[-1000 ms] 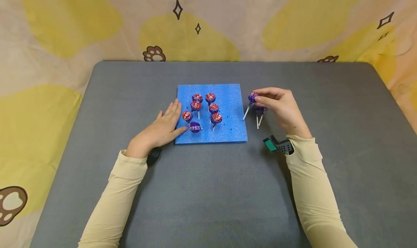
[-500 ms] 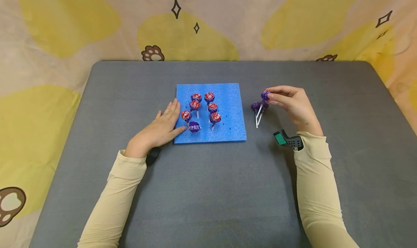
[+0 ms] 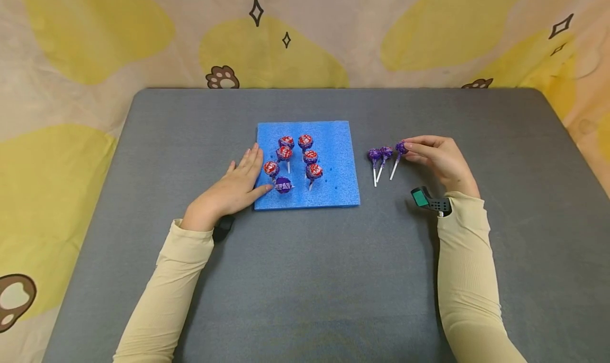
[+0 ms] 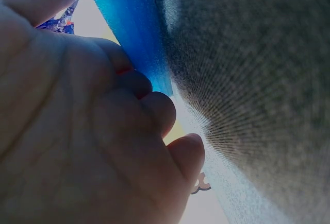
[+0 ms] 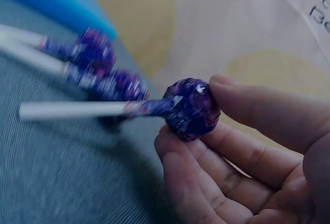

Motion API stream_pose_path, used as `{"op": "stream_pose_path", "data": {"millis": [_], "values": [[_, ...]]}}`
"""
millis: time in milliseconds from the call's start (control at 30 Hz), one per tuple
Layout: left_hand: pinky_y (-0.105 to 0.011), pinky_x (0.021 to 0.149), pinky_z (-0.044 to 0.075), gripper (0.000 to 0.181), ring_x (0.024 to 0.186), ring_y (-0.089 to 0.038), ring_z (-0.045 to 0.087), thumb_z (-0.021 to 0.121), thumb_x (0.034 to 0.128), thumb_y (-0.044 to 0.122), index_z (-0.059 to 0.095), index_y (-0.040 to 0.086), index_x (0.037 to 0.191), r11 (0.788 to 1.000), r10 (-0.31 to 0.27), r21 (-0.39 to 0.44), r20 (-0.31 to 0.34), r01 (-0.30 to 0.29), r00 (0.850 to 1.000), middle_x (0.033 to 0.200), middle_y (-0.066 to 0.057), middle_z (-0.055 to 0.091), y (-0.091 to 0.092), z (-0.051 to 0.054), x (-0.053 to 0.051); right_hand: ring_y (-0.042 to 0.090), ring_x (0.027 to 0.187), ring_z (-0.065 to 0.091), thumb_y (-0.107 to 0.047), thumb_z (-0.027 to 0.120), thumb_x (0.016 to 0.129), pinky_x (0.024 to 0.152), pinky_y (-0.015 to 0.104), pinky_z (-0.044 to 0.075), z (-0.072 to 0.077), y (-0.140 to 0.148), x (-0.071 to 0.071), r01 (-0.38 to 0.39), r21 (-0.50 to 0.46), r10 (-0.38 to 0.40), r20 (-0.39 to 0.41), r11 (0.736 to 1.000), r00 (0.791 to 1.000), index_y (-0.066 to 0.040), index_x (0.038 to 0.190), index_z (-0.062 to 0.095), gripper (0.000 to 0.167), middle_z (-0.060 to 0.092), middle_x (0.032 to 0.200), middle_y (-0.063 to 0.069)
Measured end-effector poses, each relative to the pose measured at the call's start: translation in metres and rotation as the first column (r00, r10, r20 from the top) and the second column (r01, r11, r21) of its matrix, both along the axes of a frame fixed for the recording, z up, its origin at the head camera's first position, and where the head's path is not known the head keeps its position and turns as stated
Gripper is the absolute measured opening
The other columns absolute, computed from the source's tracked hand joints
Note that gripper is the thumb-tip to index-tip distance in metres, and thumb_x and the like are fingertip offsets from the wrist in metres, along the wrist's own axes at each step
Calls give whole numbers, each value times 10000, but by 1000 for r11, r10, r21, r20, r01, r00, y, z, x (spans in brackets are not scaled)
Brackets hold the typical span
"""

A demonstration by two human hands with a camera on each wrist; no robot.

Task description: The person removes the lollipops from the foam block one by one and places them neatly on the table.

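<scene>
My right hand (image 3: 438, 159) pinches a purple-wrapped lollipop (image 5: 191, 108) by its round head between thumb and fingers, its white stick angled down to the left. Just left of it, two more purple lollipops (image 3: 374, 155) lie side by side on the table, sticks toward me. A blue foam board (image 3: 338, 185) carries several red-and-purple lollipops (image 3: 305, 142) standing in two rows; the nearest left one, a purple lollipop (image 3: 283, 185), leans over. Fingers straight, my left hand (image 3: 233, 187) rests against the board's left edge, thumb over its front left part.
Small holes dot the right part of the foam board. The grey table (image 3: 305, 278) ends at the back against a yellow patterned cloth (image 3: 281, 50). A dark wrist camera (image 3: 431, 201) sits on the right wrist, low over the table.
My right hand has carried its lollipop from beside the board's right edge to the right, past the two lying lollipops, and lower. The left hand stays in place.
</scene>
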State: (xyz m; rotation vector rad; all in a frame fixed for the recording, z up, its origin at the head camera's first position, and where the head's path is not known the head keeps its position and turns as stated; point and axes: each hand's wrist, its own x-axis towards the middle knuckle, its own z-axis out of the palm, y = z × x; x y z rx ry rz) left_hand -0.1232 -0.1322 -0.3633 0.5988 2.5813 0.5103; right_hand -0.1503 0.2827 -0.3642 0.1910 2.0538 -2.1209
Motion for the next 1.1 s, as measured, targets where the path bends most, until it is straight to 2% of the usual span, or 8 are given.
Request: {"op": "stream_pose_path", "data": {"millis": [200, 400, 567, 700, 867, 1100], "values": [[-544, 1107, -23, 785, 1419, -286, -112, 415, 1000, 374, -69, -8, 1485, 1000, -1, 0, -2, 1, 1000, 1550, -137, -147, 0, 0, -1, 121, 741, 663, -86, 677, 869, 693, 230, 537, -8, 5, -2, 28, 45, -29, 30, 999, 999, -109, 828, 749, 87, 699, 837, 2], [-548, 1105, -18, 791, 1421, -287, -108, 420, 997, 379, -70, -5, 1485, 1000, -1, 3, -3, 1, 1000, 1552, -136, -145, -1, 0, 0, 113, 751, 665, -104, 693, 859, 695, 229, 538, -9, 5, -2, 36, 116, -39, 27, 993, 999, -121, 831, 756, 71, 704, 838, -13], [-551, 1103, -22, 792, 1421, -290, -110, 427, 995, 373, -69, -3, 1485, 1000, 1, 1, 4, -1, 1000, 1552, -139, -144, -2, 0, 1, 126, 754, 681, -85, 699, 851, 694, 250, 545, -9, 5, -2, 22, 115, -28, 46, 993, 999, -103, 835, 762, 68, 708, 840, -3], [-555, 1102, -21, 787, 1420, -295, -109, 422, 997, 373, -66, -5, 1485, 1000, 1, 11, 0, -1, 1000, 1552, -144, -141, -2, 1, 1, 127, 739, 682, -69, 697, 850, 687, 245, 544, -10, 3, -3, 17, 122, -18, 5, 992, 1000, -78, 850, 763, 67, 713, 830, 4], [-561, 1099, -19, 790, 1420, -297, -109, 420, 997, 379, -68, -6, 1485, 1000, 2, 8, 2, -2, 1000, 1552, -143, -142, -3, 0, 2, 94, 732, 661, -92, 696, 856, 672, 212, 534, -12, 3, -2, 12, 239, 1, -50, 971, 999, -36, 926, 751, 105, 707, 818, -38], [-558, 1101, -17, 789, 1421, -297, -104, 424, 996, 375, -62, -8, 1486, 1000, -1, 6, -2, 1, 1000, 1553, -142, -138, -1, 0, 1, 69, 782, 646, -111, 686, 869, 685, 203, 528, -14, 5, -1, 28, 328, -10, -57, 944, 998, 55, 1036, 700, 237, 700, 828, -68]]}}
